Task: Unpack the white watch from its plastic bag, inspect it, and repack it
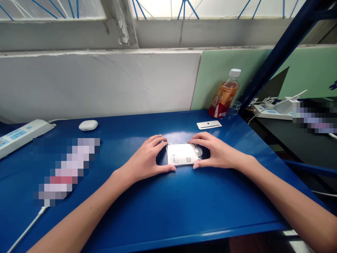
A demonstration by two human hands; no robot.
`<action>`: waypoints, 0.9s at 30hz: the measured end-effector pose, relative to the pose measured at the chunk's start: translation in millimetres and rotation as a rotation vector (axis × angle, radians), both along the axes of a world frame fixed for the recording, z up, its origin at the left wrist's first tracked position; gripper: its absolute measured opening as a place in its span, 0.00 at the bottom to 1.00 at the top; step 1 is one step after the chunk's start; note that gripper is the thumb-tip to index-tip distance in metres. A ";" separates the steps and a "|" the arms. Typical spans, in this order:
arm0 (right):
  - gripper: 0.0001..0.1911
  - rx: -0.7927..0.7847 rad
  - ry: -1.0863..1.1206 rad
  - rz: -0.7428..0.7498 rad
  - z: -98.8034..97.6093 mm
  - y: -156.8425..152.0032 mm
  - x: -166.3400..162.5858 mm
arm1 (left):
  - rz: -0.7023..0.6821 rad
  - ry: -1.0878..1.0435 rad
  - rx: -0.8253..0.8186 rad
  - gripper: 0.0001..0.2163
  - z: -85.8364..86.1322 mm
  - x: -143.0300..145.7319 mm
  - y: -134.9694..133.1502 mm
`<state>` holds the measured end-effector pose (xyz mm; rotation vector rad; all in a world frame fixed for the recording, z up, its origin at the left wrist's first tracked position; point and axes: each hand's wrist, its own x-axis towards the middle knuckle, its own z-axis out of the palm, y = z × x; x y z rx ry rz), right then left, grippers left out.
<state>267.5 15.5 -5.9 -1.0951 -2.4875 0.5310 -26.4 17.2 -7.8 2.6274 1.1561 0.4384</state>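
A small white packet in clear plastic, with a printed label and codes, lies on the blue table. Its right end shows crinkled clear wrap over something round that I cannot make out. My left hand grips the left end, thumb at the near edge and fingers at the far edge. Around the right end, my right hand holds it the same way, fingertips and thumb on opposite edges.
Behind the packet lie a white card and a bottle of reddish drink. Leftward are a white earbud case, a power strip and a blurred-out device on a white cable. A blue metal post rises at right.
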 end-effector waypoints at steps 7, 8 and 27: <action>0.35 0.060 0.010 -0.001 -1.7 -1.5 -1.0 | -0.001 0.007 -0.005 0.35 0.8 3.0 -5.8; 0.35 0.072 0.010 0.001 -2.4 -1.7 -1.4 | -0.017 0.000 -0.011 0.34 1.5 5.2 -7.5; 0.35 0.094 -0.055 0.005 -4.0 -4.6 -5.2 | -0.132 0.005 -0.021 0.24 -3.2 17.7 -8.6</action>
